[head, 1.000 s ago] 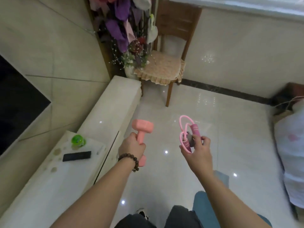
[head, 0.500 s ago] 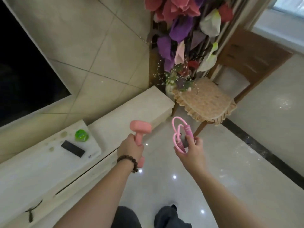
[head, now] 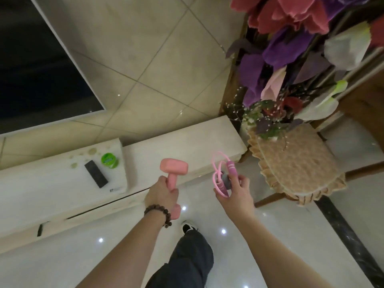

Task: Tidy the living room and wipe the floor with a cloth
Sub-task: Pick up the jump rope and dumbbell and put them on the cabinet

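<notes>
Living room floor (head: 291,242): glossy white tile, no cloth in view, so I judge wiping not started. Tidying is mid-step.

- Left hand (head: 163,194) wrapped round the shaft of a pink dumbbell (head: 173,166), held upright, top head just over the front edge of the low marble worktop (head: 187,140).
- Right hand (head: 234,190) pinching a bundled pink skipping rope (head: 223,173), fingers curled on the handles, loops sticking up, held over the floor just off the worktop's front edge.
- On the raised part of the worktop: black remote (head: 96,173) with a green round tub (head: 108,160) just beside it, plus some stains near them.
- Off the end of the worktop: wooden chair (head: 295,163) with frilled cushion, artificial flowers (head: 291,48) above it.

Read: both items are off the floor but not yet put down; destination probably the worktop, can't confirm. Left: stow both, decide on the remote and tub, fetch a cloth, wipe the floor.
</notes>
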Demonstrator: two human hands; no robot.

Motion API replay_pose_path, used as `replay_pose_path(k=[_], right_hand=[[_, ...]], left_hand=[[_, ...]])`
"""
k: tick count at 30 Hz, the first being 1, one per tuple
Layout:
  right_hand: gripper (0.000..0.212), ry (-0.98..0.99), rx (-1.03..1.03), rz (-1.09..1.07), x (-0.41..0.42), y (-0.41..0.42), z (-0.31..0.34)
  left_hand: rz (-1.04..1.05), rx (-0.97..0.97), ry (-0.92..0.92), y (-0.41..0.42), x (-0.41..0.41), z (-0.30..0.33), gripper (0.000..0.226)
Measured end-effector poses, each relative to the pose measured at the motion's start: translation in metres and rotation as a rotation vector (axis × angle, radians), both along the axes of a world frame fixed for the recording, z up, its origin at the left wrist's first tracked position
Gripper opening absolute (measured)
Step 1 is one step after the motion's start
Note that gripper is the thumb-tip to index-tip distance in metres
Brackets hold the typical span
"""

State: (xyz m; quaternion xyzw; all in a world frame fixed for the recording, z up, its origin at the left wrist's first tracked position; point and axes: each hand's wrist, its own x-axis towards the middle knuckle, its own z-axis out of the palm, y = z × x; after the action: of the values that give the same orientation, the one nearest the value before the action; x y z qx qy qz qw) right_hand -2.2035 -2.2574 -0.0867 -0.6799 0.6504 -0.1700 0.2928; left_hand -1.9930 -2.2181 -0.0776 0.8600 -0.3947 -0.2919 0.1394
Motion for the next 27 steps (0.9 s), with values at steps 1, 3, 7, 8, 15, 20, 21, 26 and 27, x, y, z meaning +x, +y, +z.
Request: replay_pose_path(k=[1, 3, 7, 8, 15, 20, 21, 26, 27], right_hand=[[0.078, 0.009, 0.013, 0.027, 0.002, -0.012, -0.005], [0.079, 0.031, 0.036, 0.077, 0.004, -0.036, -0.016], [0.081, 0.039, 0.087, 0.105, 0.0, -0.087, -0.041], [0.081, 0.049, 0.096, 0.111, -0.002, -0.101, -0.048], [0.076, 0.12, 0.087, 0.084, -0.006, -0.199, -0.122], [0.073, 0.139, 0.125, 0.047, -0.014, -0.262, -0.22], [0.073, 0.136, 0.128, 0.036, -0.017, -0.275, -0.241], [0.076, 0.19, 0.037, 0.002, -0.036, -0.34, -0.342], [0.077, 0.211, 0.017, 0.018, -0.041, -0.349, -0.356]], left_hand=[[0.011, 0.007, 0.004, -0.011, 0.001, -0.007, 0.012], [0.033, 0.025, 0.017, -0.035, 0.002, -0.019, 0.013], [0.043, 0.055, 0.042, -0.086, 0.005, -0.043, 0.013], [0.034, 0.063, 0.052, -0.1, 0.006, -0.049, 0.013], [-0.15, 0.109, 0.004, -0.195, 0.014, -0.119, 0.016], [-0.347, 0.137, -0.025, -0.278, 0.016, -0.208, 0.01], [-0.388, 0.141, -0.048, -0.295, 0.014, -0.227, 0.011], [-0.599, 0.132, -0.198, -0.378, -0.002, -0.322, 0.013], [-0.627, 0.121, -0.221, -0.391, -0.005, -0.336, 0.013]])
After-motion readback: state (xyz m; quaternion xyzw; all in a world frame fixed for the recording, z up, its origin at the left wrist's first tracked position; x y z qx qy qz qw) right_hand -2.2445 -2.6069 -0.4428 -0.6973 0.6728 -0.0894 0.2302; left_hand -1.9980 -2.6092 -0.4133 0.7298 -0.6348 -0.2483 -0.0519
